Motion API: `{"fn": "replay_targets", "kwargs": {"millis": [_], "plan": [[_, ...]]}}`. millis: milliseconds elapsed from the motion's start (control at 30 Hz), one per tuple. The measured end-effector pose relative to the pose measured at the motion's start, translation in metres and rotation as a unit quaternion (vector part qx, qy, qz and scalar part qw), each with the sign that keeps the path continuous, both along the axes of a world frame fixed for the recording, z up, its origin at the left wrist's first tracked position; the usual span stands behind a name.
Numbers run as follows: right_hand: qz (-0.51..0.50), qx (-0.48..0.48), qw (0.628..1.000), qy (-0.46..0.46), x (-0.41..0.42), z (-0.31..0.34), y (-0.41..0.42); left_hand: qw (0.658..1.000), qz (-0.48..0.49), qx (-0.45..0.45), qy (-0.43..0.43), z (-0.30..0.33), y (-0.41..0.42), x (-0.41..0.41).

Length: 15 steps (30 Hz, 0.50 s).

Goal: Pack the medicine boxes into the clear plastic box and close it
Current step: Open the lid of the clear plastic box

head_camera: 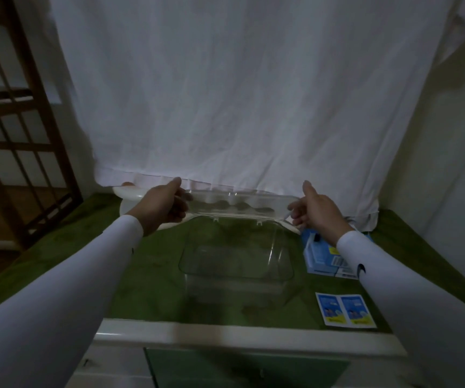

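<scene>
Head view: left hand [164,204] and right hand [314,207] grip the clear plastic lid [237,204] by its ends — raised above the clear plastic box [235,266]; blue medicine boxes [322,257] lie just right.

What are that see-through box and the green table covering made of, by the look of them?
The clear box looks like hard glossy plastic: the green shows through its walls. The lid, held by left hand and right hand, looks alike. The green cover seems a matte, fuzzy fabric.

Both white-sleeved arms are stretched forward, the left grip [164,204] and right grip [311,207] curled, thumbs raised.
</scene>
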State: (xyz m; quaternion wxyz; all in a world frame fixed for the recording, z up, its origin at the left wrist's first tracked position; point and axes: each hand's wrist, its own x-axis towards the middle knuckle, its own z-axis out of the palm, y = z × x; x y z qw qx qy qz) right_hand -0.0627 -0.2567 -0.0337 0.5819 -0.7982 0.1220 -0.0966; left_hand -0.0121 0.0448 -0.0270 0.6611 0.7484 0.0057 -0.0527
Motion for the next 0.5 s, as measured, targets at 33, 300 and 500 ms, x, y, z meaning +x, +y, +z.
{"fn": "replay_targets", "kwargs": {"millis": [33, 300, 500], "plan": [[-0.002, 0.024, 1.0, 0.003, 0.003, 0.002, 0.0, 1.0, -0.006, -0.006, -0.001, 0.001, 0.0, 0.004], [-0.015, 0.147, 0.989, -0.026, 0.018, 0.004, -0.002, 0.996, 0.0, -0.091, -0.011, 0.0, -0.005, 0.028], [-0.03, 0.128, 0.991, -0.04, 0.034, -0.003, -0.004, 0.997, 0.019, -0.065, -0.036, -0.006, -0.011, 0.043]]}}
